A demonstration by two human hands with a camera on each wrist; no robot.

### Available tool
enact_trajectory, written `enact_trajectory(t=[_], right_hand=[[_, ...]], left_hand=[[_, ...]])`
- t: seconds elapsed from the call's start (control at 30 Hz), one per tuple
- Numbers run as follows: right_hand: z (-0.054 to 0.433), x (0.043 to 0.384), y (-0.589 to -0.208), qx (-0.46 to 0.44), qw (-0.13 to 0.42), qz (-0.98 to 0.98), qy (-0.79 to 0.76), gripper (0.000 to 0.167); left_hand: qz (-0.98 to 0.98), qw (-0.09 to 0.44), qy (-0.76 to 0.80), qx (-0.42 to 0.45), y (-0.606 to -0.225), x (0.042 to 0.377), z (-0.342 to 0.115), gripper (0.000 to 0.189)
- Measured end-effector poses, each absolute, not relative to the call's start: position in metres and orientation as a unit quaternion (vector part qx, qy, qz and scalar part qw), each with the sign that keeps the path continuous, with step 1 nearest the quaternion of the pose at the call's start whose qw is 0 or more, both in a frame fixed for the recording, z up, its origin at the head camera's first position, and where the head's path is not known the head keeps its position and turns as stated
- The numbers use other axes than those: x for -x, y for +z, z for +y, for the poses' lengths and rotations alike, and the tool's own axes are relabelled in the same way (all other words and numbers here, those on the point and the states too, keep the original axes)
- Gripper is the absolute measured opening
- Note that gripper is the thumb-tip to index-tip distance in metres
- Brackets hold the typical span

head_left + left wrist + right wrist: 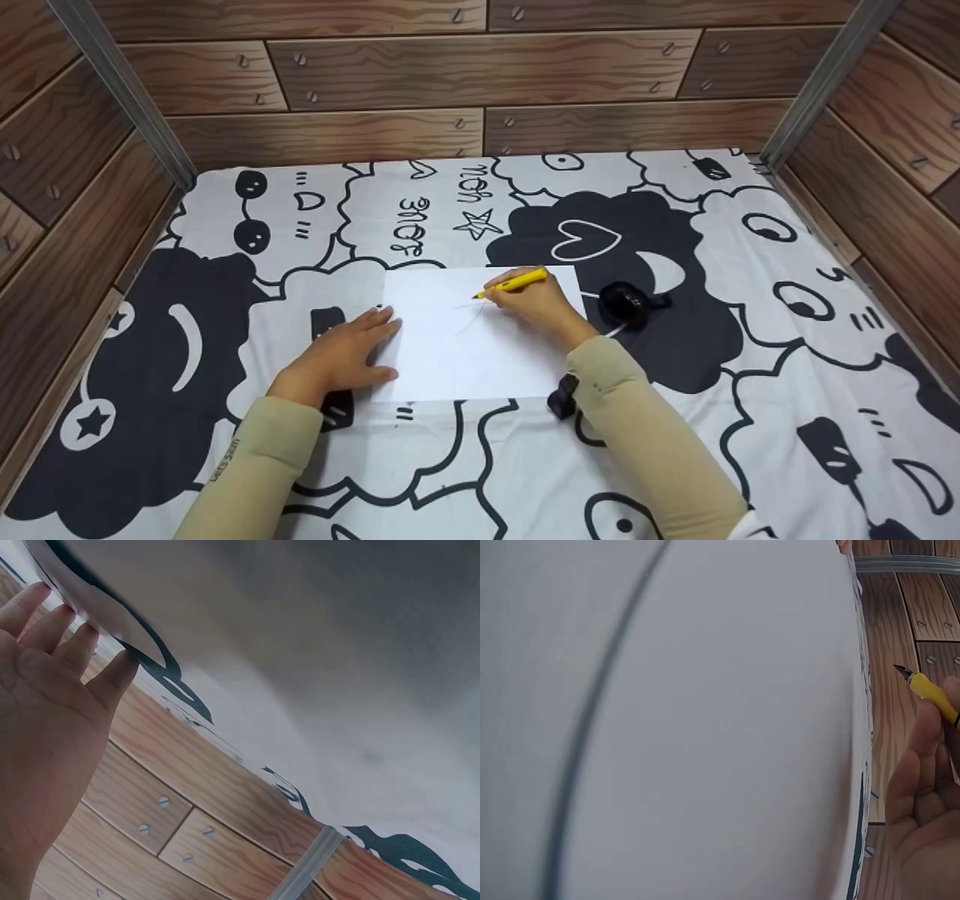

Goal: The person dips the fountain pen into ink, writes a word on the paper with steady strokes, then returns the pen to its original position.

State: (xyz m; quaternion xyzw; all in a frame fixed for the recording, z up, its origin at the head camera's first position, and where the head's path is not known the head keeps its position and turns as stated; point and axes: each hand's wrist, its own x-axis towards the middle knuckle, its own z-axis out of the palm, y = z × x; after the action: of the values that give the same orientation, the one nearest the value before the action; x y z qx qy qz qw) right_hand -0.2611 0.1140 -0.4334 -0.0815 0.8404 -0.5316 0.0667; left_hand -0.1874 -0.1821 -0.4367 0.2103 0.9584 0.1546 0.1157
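Observation:
A white sheet of paper [450,367] lies on the patterned cloth, with a few faint thin lines on its upper middle. My right hand [529,300] pinches a yellow fountain pen [523,280] over the sheet, its dark nib close to those lines. In the right wrist view the pen [928,690] shows its pointed nib, and the right hand's fingers [922,780] are curled about its barrel. My left hand [341,356] lies at the sheet's left edge, fingers spread and fingertips on the paper. From the left wrist, that hand [56,697] appears with extended fingers.
A glossy black rounded object [625,304] sits just right of the sheet. Near the sheet's lower right corner, a small black object [562,399] is partly behind the right sleeve. Black-and-white cartoon cloth [420,450] covers the surface, with wood-patterned walls [480,71] around it.

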Motion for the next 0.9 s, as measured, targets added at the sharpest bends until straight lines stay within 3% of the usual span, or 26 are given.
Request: enact_trajectory(t=[0.33,0.9], right_hand=[[0.1193,0.2593,-0.4359,0.05,0.04,0.849,-0.524,0.011],[0.123,0.2613,-0.4385,0.044,0.06,0.865,-0.496,0.012]], left_hand=[[0.958,0.113,0.155,-0.211,-0.4367,0.1876,-0.1824,0.073],[0.957,0.111,0.159,-0.216,-0.437,0.1879,-0.1828,0.073]])
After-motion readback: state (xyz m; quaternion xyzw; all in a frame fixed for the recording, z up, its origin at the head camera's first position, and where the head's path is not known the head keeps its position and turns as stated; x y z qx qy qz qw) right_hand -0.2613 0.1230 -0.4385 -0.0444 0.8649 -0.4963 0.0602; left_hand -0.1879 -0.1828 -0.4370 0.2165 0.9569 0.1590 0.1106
